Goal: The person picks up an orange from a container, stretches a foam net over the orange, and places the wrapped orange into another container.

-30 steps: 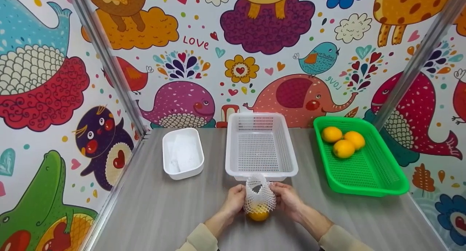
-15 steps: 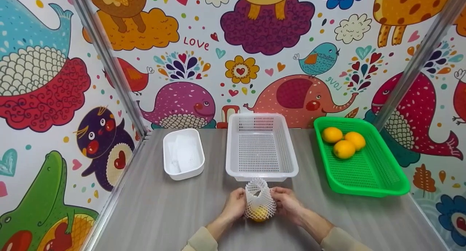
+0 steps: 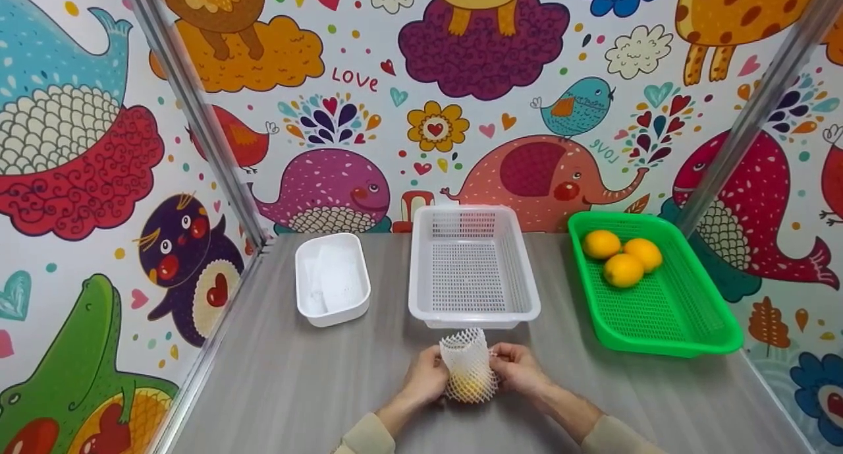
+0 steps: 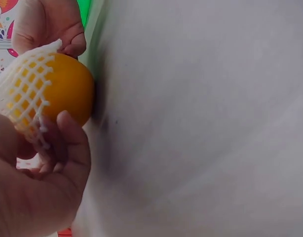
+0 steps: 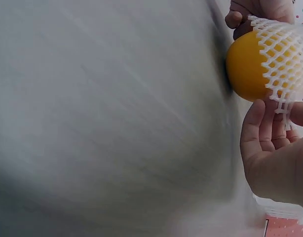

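In front of the white basket, an orange [image 5: 246, 66] rests on the table inside a white foam net sleeve [image 3: 466, 358]. The sleeve covers its upper part and stands up above it as a loose tube. The wrist views show the lower part bare. On the left side, my left hand [image 3: 425, 377] pinches the edge of the net between thumb and fingers. My right hand [image 3: 519, 369] grips the opposite edge the same way. Fingertips of both hands lie close against the fruit; the net hides part of it.
A white perforated basket [image 3: 533, 309] stands just beyond the hands. At the right is a green basket [image 3: 672, 346] with 3 oranges [image 3: 624, 270]. To the left sits a small white tub [image 3: 332, 312] with white, partly see-through material in it. Patterned walls enclose the table.
The net sleeve has moved down over the orange, covering more of it in the head view. Its top has straightened into an open tube. Both hands have come slightly nearer me.
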`<move>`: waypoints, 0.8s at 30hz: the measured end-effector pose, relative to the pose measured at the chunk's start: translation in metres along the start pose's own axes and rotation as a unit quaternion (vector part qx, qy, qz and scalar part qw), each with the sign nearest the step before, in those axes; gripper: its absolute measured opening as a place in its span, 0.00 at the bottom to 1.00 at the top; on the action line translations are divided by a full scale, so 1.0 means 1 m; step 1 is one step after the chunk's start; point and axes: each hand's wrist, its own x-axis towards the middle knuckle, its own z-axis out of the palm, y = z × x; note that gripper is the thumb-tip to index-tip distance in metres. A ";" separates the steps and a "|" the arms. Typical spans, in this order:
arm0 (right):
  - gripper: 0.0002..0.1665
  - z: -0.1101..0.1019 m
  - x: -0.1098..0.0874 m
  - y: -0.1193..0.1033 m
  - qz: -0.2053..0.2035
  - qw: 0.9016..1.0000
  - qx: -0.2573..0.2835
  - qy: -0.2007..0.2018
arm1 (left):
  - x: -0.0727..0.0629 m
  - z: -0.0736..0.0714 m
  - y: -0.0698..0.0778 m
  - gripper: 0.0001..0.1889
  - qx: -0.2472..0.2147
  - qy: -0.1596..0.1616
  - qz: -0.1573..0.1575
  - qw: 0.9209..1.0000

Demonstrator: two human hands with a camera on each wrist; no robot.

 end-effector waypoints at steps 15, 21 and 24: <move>0.07 0.014 -0.004 0.003 -0.080 0.988 -0.116 0.068 | -0.004 0.005 0.003 0.06 0.053 0.024 -0.005 0.998; 0.08 0.022 -0.003 0.003 -0.073 0.984 -0.119 0.113 | -0.002 0.007 0.001 0.07 0.033 0.026 -0.020 0.999; 0.08 0.023 -0.003 0.000 -0.075 0.981 -0.119 0.133 | 0.000 0.007 0.002 0.07 0.022 0.025 -0.034 0.999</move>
